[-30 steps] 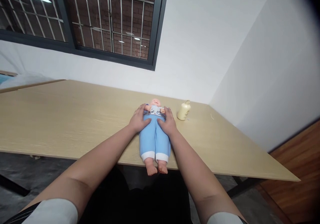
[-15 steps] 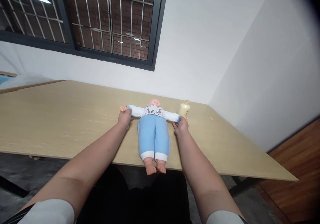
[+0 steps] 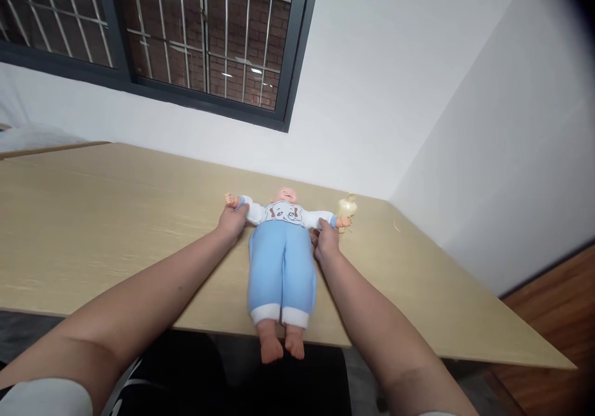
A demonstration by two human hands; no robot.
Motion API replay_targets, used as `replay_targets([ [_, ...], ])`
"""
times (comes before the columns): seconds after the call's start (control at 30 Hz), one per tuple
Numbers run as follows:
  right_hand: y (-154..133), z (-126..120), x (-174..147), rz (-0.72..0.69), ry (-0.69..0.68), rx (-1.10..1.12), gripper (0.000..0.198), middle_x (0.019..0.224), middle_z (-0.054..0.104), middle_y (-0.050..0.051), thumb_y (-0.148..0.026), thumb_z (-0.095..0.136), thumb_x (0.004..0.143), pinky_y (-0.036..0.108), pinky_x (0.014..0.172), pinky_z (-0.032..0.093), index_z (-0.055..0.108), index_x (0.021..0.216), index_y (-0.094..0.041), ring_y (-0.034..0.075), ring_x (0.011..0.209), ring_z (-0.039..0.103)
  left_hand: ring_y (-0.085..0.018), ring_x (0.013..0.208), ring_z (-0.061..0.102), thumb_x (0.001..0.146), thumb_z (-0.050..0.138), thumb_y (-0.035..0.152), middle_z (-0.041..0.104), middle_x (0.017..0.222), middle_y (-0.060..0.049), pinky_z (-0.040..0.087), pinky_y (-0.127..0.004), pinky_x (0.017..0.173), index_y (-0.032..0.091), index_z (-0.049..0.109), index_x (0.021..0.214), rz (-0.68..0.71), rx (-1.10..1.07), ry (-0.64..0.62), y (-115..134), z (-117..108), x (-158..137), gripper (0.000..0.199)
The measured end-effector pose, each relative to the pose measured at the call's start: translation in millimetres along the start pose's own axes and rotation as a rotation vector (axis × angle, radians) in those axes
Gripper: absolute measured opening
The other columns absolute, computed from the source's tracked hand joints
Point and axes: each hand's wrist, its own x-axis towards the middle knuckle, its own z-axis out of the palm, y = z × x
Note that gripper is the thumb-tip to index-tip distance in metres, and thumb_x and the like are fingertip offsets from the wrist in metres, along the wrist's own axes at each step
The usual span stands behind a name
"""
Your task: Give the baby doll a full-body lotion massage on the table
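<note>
A baby doll [image 3: 281,261] in a white top with an animal print and light blue trousers lies on its back on the wooden table [image 3: 139,236]. Its head points at the wall and its feet stick out past the near table edge. My left hand [image 3: 233,224] is closed round the doll's sleeve on the left, just below the cuff. On the other side my right hand [image 3: 326,239] grips the right-hand sleeve, its fingers partly behind the arm. Both doll arms are stretched out sideways. Beyond the doll's right-hand fist stands a cream-coloured bottle-like object [image 3: 348,205], partly hidden.
A white wall [image 3: 362,93] rises behind the table, with a barred, dark-framed window [image 3: 209,38] at upper left. A thin pale strand [image 3: 396,225] lies on the table at right. Clear plastic [image 3: 37,137] is bunched at the far left.
Both hands have slid inward along the doll's sleeves, from the wrists towards the elbows. In view the doll's legs reach lower, and the camera has shifted a little.
</note>
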Motion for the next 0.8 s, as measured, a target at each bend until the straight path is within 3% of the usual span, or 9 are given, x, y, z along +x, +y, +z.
replay_targets([
  [0.13,2,-6,9,0.058,-0.04,0.02,0.04,0.099,0.07,0.002,-0.037,0.071,0.076,0.028,0.054,0.061,0.056,0.111,-0.024,0.016,0.07,0.07,-0.024,0.076,0.067,0.076,0.066,0.026,0.069,0.092,-0.014,0.055,-0.035,0.065,0.014,0.063,0.096,-0.172,0.055,-0.096,3,-15,-2,0.024],
  [0.23,2,-14,12,0.079,-0.108,0.045,0.04,0.102,0.071,0.003,-0.038,0.075,0.075,0.03,0.058,0.063,0.06,0.109,-0.024,0.019,0.077,0.072,-0.02,0.062,0.065,0.074,0.069,0.026,0.069,0.079,-0.015,0.053,-0.033,0.058,0.008,0.064,0.092,-0.31,0.091,-0.267,11,-34,-20,0.026],
  [0.27,2,-17,12,0.081,-0.136,0.056,0.04,0.103,0.072,0.003,-0.038,0.076,0.074,0.031,0.059,0.063,0.061,0.109,-0.024,0.02,0.079,0.072,-0.018,0.065,0.065,0.075,0.07,0.028,0.069,0.083,-0.013,0.053,-0.03,0.06,0.009,0.063,0.097,-0.341,0.123,-0.385,15,-40,-29,0.03],
  [0.37,1,-21,14,0.108,-0.162,0.069,0.039,0.101,0.073,0.002,-0.039,0.076,0.075,0.029,0.059,0.063,0.063,0.108,-0.024,0.019,0.077,0.072,-0.021,0.075,0.067,0.078,0.067,0.035,0.069,0.089,-0.011,0.054,-0.034,0.067,0.01,0.054,0.12,-0.292,0.396,-0.46,27,-56,-60,0.051],
  [0.47,-2,-23,19,0.17,-0.141,0.024,0.038,0.097,0.074,0.001,-0.041,0.076,0.075,0.026,0.056,0.061,0.065,0.108,-0.025,0.015,0.069,0.07,-0.029,0.096,0.066,0.078,0.065,0.031,0.064,0.118,-0.016,0.053,-0.046,0.083,0.013,0.047,0.135,-0.032,0.827,-0.503,34,-65,-88,0.062],
  [0.57,-4,-26,24,0.202,-0.148,-0.007,0.039,0.102,0.073,0.002,-0.042,0.076,0.076,0.025,0.055,0.06,0.066,0.109,-0.025,0.015,0.072,0.07,-0.034,0.13,0.047,0.076,0.062,0.015,0.046,0.145,-0.015,0.042,-0.052,0.105,0.023,0.038,0.147,0.511,1.0,-0.714,34,-66,-105,0.076],
  [0.67,-1,-28,24,0.18,-0.19,0.001,0.043,0.113,0.071,0.003,-0.044,0.075,0.077,0.028,0.066,0.062,0.063,0.115,-0.026,0.018,0.088,0.071,-0.038,0.142,0.03,0.075,0.059,0.005,0.03,0.157,-0.013,0.035,-0.057,0.109,0.032,0.036,0.15,0.962,1.074,-0.88,30,-58,-107,0.083],
  [0.8,5,-30,21,-0.008,-0.235,-0.075,0.052,0.126,0.066,0.005,-0.045,0.072,0.08,0.041,0.087,0.06,0.056,0.127,-0.027,0.023,0.107,0.068,-0.04,0.135,0.04,0.083,0.056,0.008,0.047,0.147,-0.014,0.039,-0.058,0.105,0.029,0.042,0.146,1.256,1.072,-1.008,28,-37,-94,0.068],
])
